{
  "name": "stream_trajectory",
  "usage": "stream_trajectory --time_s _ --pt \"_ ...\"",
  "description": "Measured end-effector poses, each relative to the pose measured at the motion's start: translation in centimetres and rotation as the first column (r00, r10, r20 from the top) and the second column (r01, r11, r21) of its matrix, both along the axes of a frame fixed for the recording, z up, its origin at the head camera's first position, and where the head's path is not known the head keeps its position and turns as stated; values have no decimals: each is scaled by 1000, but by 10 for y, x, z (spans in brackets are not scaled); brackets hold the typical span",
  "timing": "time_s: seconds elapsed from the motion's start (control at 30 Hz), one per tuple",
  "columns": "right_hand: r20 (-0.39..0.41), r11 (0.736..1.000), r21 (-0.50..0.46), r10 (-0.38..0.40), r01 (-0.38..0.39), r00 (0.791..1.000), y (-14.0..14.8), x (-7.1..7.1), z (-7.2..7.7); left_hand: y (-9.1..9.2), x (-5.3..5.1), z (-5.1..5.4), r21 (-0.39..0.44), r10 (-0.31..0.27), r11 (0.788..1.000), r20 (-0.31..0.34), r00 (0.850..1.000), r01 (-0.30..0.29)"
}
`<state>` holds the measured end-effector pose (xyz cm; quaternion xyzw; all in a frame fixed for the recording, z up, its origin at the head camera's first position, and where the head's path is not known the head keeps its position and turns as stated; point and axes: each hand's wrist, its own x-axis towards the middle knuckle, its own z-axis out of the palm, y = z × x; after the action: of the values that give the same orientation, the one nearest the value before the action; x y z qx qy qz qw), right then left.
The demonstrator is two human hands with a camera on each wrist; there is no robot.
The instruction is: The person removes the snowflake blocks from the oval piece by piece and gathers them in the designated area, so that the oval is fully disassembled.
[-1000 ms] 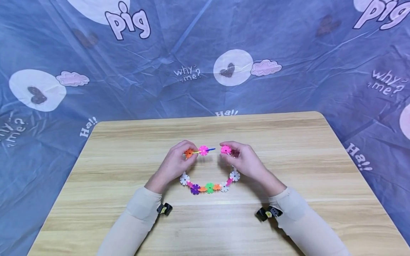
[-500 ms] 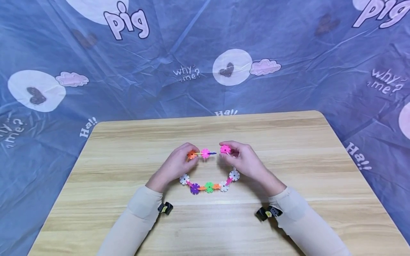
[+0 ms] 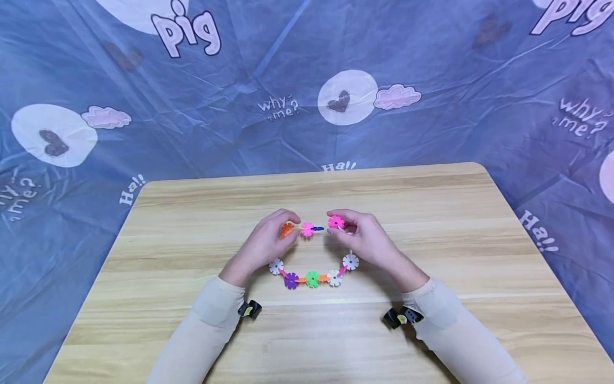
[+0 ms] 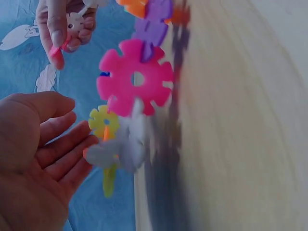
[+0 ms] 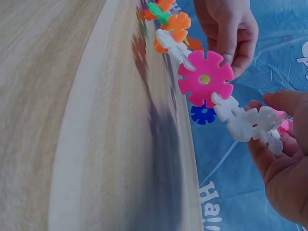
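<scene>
At the left, one pale sleeve (image 3: pixel 201 325), cut off by the bottom edge, carries one of two black wrist cameras (image 3: pixel 249 309) and ends in the person's left hand (image 3: pixel 268 237), whose thumb and fingers pinch the chain (image 3: pixel 313 282) of notched flower discs at one orange disc (image 3: pixel 286 230), partly covered by the fingers. From that grip one thin yellow piece, seen edge-on, leads right to one pink disc (image 3: pixel 307 229), and one blue disc (image 3: pixel 317 229), also edge-on, juts out as this end's tip. Below, just above or on the wooden table (image 3: pixel 326 341) (which of the two is hard to tell), the chain's near side runs left to right through five discs facing the camera, one white, one purple (image 3: pixel 291 280), one green and two white, with four slanted pieces between them: pink, orange, orange, pink. Both flanks of the chain are partly hidden by the hands, so its full count cannot be told. Just beyond the blue tip, apart from it, the right hand (image 3: pixel 364 234) pinches the other end between thumb and fingers at one hot-pink disc (image 3: pixel 336 222), a white piece beside it mostly covered. The left wrist view blurs its nearest white pieces; the second sleeve (image 3: pixel 460 330), rightmost, is likewise cut off below
</scene>
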<state>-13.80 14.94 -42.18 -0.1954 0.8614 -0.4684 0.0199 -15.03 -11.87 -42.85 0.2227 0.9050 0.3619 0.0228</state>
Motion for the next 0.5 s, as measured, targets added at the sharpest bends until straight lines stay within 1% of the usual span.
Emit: stream_trajectory --time_s 0.17,0.37,0.5 --pt "-3 1000 29 5 -5 1000 -2 0 4 7 2 6 51 -26 998 -10 1000 26" --pt "-17 1000 24 8 -8 1000 -3 -1 5 18 3 13 89 -68 994 -26 997 70" --pt "-14 1000 24 12 -11 1000 -4 0 6 26 2 17 104 -62 993 -7 998 62"
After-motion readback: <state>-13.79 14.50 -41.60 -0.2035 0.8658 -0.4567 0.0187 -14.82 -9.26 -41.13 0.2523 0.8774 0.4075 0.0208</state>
